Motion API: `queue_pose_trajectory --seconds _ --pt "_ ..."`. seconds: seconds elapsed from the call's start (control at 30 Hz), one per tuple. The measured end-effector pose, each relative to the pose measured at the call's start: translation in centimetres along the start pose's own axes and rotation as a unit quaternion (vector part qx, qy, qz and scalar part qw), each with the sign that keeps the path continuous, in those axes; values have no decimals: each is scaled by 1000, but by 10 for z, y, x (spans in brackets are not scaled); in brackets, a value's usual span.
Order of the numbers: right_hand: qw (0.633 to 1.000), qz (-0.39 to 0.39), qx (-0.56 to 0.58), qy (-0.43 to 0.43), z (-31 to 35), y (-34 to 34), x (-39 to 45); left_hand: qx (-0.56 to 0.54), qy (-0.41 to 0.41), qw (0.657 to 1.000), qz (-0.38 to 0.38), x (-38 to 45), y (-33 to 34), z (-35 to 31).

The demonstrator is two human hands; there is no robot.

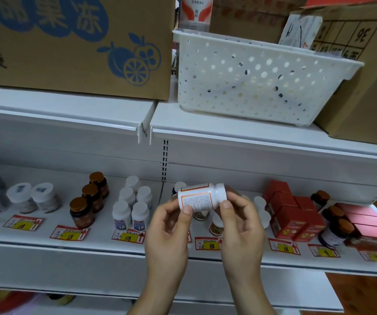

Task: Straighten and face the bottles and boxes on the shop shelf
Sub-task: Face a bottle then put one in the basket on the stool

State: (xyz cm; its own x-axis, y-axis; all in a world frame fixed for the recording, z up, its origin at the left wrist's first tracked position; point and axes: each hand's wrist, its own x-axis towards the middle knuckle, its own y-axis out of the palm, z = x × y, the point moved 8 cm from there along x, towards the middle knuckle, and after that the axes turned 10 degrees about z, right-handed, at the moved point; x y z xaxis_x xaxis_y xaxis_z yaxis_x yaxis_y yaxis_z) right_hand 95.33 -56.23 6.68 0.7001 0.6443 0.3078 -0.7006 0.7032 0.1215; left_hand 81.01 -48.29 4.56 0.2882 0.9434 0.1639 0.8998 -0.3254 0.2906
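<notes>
- A shop: white metal display shelf [92, 248] with a slotted upright.
- Red-and-yellow price tags [128, 235] with handwritten numbers lie along the shelf front.
- Matching goods stand in rows: amber jars with bronze lids [81, 211], white plastic bottles [121, 213], red cardboard boxes [291, 220].
- Brown stock cartons [53, 48] sit above.

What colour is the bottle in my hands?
White bottle, white cap, orange-bordered label, seen in the head view.

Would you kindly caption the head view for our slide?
Both hands, left and right, hold a white bottle sideways above the shelf of bottles and red boxes.
</notes>
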Motion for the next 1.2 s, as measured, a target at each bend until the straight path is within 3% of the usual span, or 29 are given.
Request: queue_pose_trajectory --seconds 0.43,0.6,1.2 --pt "1000 11 -23 9 -2 -2 3 -7 -1 1000 -30 4 -5 5" --pt "1000 -12 -2 15 -2 -4 5 -22 -5 1000 -10 7 0 8" --pt "1000 15 20 8 0 0 4 53 -30 998 -14 9 -6 19"
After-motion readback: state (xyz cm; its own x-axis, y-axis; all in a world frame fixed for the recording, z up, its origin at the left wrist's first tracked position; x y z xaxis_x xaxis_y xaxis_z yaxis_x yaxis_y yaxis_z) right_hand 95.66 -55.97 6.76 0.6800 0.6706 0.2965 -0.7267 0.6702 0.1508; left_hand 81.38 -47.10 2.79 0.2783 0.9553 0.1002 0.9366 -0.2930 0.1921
